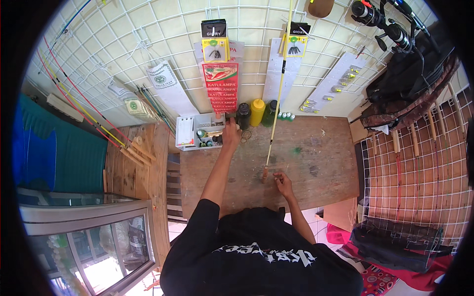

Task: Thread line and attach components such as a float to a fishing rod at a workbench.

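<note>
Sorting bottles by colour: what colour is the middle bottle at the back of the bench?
Yellow bottle, head view.

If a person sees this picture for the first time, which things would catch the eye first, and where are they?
A thin yellow rod stands out first: it runs from the wire grid wall at the top down to the wooden bench, where the right hand is at its lower end. The left hand reaches to the white tray at the back of the bench, beside a yellow bottle between two dark ones.
</note>
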`<state>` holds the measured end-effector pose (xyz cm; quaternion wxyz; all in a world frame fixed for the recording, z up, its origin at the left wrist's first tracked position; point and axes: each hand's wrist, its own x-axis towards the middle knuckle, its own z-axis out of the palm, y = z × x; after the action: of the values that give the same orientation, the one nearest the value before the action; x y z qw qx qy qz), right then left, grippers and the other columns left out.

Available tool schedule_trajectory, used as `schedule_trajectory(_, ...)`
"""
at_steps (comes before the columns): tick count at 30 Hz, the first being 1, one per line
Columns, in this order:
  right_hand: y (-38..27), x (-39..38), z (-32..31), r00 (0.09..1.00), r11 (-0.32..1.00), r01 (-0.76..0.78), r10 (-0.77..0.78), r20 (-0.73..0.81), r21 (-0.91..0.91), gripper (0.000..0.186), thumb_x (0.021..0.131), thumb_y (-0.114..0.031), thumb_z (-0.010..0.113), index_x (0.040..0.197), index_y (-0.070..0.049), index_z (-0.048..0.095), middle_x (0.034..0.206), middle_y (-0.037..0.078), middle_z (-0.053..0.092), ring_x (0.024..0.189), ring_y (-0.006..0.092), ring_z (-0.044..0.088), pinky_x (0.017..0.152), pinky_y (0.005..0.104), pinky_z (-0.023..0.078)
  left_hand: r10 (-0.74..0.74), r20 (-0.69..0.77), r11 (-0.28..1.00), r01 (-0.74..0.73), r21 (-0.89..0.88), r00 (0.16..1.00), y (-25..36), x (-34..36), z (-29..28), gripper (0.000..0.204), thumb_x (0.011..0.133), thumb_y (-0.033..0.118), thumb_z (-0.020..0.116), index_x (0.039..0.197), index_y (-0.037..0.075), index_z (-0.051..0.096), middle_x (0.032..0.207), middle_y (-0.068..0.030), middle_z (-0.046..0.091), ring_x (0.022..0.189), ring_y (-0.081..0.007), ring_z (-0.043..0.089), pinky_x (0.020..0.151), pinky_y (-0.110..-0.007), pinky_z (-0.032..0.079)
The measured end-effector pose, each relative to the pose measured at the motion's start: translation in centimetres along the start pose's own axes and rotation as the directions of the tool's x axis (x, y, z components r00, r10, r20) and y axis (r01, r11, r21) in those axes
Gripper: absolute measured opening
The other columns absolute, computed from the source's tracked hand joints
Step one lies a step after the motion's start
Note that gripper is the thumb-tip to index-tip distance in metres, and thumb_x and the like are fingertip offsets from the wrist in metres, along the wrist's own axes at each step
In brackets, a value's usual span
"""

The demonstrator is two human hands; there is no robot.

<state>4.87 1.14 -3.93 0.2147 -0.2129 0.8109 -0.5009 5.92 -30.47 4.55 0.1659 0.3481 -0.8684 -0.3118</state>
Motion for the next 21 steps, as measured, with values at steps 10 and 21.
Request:
schedule_trajectory(10, -0.6, -0.1, 0.4, 0.997, 0.999, -0.035, 0.035, 0.067, 0.006, 0.017, 0.088, -0.005, 0.058, 0.105, -0.005, 0.061, 0.070, 0.001, 0.055, 0.063, 0.0067, 0.051, 0.061, 0.0232, 0.045, -0.008, -0.124, 0.976, -0.019, -0.218, 0.992, -1.9, -1.3, -2.4, 0.044, 0.074, 0.003, 0.068, 0.115, -0.002, 0.053, 0.104, -0.0249, 0.061, 0.085, -0.0371, 0.064, 0.071, -0.042, 0.054)
schedule_trajectory(21, -9.2, -1.4, 0.2, 0.746, 0.975, 0.199, -0.086, -0.660, 0.098, 0.014, 0.088, -0.007, 0.058, 0.100, -0.001, 0.060, 0.090, 0.007, 0.059, 0.077, 0.0134, 0.054, 0.070, 0.0282, 0.044, -0.004, 0.060, 0.369, 0.057, -0.928, 0.998, 5.8, -13.0, -11.1, 0.039, 0.080, -0.002, 0.068, 0.118, -0.002, 0.055, 0.112, -0.0110, 0.059, 0.096, -0.0165, 0.062, 0.087, -0.029, 0.049)
